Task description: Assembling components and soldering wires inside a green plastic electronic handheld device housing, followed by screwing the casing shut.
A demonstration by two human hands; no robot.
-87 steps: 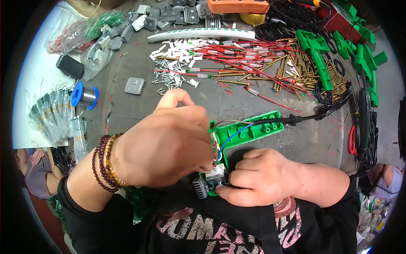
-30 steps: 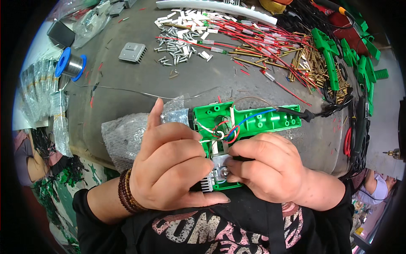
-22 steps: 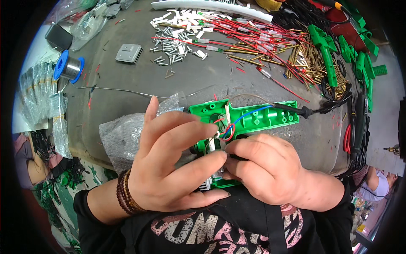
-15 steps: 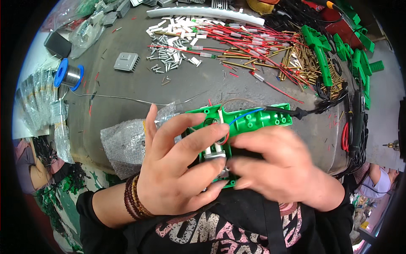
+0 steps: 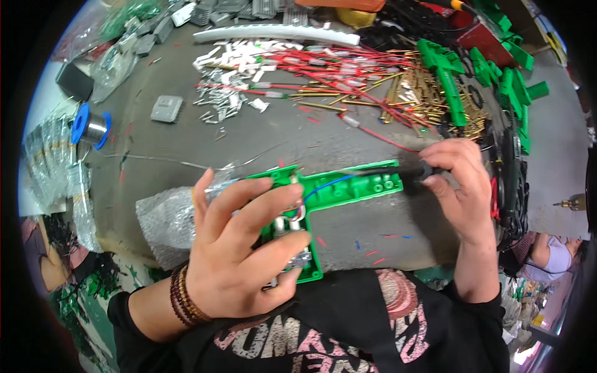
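One table (image 5: pixel 205 140), dark grey, worn, bearing the goods below; one heap of red wires (image 5: pixel 348 81), loose, on the far side, with brass rods (image 5: pixel 398 96) mixed in at its right; one green case (image 5: pixel 348 196), hollow side up, at the table's near edge, handle pointing right, metal and white parts set in its left end; one left hand (image 5: pixel 245 248), fingers spread and bent over that left end, thumb and forefinger apart beside a metal part (image 5: pixel 301 258), whether gripping it cannot be told; one right hand (image 5: pixel 460 186), at the handle's tip, thumb and forefinger pinched on a black cable (image 5: pixel 392 170); one sheet of bubble wrap (image 5: pixel 165 221), crumpled, left of the case; one white strip (image 5: pixel 277 34), curved, beyond the wires; one reel of solder (image 5: pixel 93 127), blue-ended, far left; one grey block (image 5: pixel 166 109), finned, right of the reel; one blue wire (image 5: pixel 333 184), running from cable into case; silver screws (image 5: pixel 217 99), small, piled left of the red wires
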